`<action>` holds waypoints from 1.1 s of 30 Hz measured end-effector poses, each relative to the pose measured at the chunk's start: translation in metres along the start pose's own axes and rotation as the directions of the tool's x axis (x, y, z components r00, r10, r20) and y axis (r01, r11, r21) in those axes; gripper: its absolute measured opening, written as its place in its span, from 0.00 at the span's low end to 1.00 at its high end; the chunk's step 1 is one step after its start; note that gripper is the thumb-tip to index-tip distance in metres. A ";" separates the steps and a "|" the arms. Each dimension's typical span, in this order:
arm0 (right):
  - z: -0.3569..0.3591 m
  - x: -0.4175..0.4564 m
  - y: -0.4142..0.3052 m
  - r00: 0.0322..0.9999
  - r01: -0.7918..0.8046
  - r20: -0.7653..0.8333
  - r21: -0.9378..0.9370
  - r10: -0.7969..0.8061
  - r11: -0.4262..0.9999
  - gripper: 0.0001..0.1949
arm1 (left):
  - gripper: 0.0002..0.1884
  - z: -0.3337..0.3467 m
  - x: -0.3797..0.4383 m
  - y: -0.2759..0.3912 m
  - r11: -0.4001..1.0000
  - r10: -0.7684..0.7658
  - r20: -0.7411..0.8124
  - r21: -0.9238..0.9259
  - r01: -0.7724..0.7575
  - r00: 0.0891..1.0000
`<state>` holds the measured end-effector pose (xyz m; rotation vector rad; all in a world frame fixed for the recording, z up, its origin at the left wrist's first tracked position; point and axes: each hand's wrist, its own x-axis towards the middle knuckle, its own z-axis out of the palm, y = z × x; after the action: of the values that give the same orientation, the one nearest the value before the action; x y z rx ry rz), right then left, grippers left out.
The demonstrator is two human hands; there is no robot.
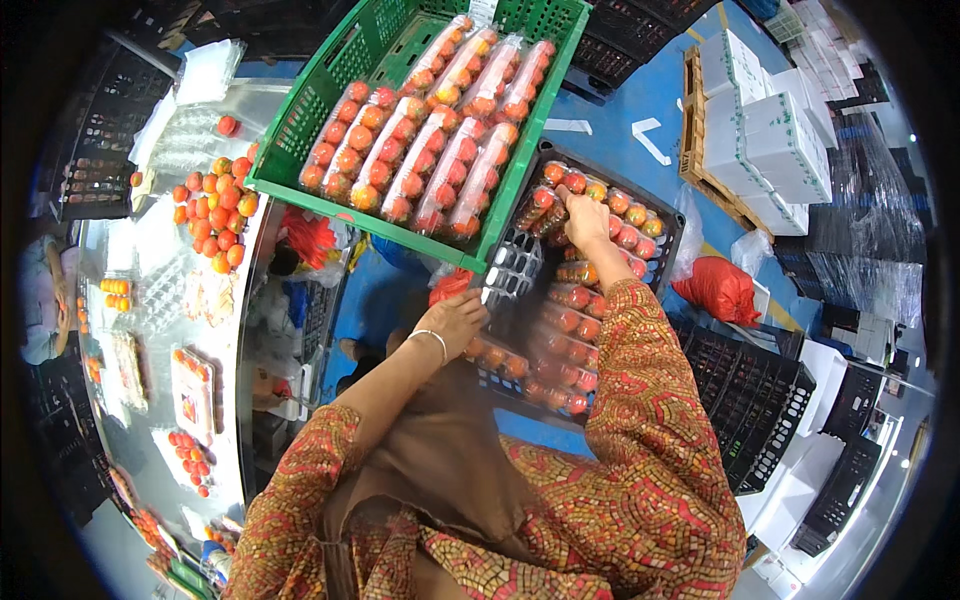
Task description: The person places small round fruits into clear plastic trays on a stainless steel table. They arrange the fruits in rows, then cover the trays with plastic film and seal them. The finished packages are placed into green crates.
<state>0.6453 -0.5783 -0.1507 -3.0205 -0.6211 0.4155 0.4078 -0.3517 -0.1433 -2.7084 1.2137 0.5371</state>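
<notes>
My left hand [454, 322], with a bangle at the wrist, has its fingers curled on the left rim of a black plastic crate [517, 277]. My right hand [586, 217] reaches into that crate. Its fingertips touch a clear plastic pack of red tomatoes [541, 202]; whether they grip it is hidden. More long clear tomato packs [622, 225] lie at the crate's far right, and others [574, 322] lie closer to my body. At the crate's left, the slotted black floor shows. A green plastic crate [375, 225], beyond my left hand, holds rows of similar tomato packs [409, 157].
On the left, a white-topped table [157, 300] bears a heap of loose tomatoes [217, 210]. White boxes [784, 142] stand on a wooden pallet [694, 135] at right. A red bag [716, 289] and stacked black crates [739, 397] sit nearer. Another person's arm [56, 285] shows far left.
</notes>
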 end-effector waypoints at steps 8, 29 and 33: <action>-0.037 -0.043 -0.010 0.982 0.132 -0.139 -0.004 -0.131 0.991 0.27 | 0.16 0.003 0.006 -0.010 1.000 0.010 -0.105 -0.011 -0.011 0.994; -0.259 -0.167 -0.191 0.412 0.828 -0.405 -0.208 -0.816 0.521 0.10 | 0.53 -0.147 -0.176 0.003 -0.879 -0.443 -0.190 -0.099 -0.466 0.876; -0.189 -0.182 -0.281 0.240 0.906 -0.399 -0.236 -0.885 0.352 0.15 | 0.36 -0.110 -0.241 0.009 -0.779 -0.625 0.154 -0.067 -0.623 0.765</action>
<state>0.4264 -0.3868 0.1007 -1.9514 -2.0118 -0.3717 0.2828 -0.2173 0.0484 0.3180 0.4446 -0.1523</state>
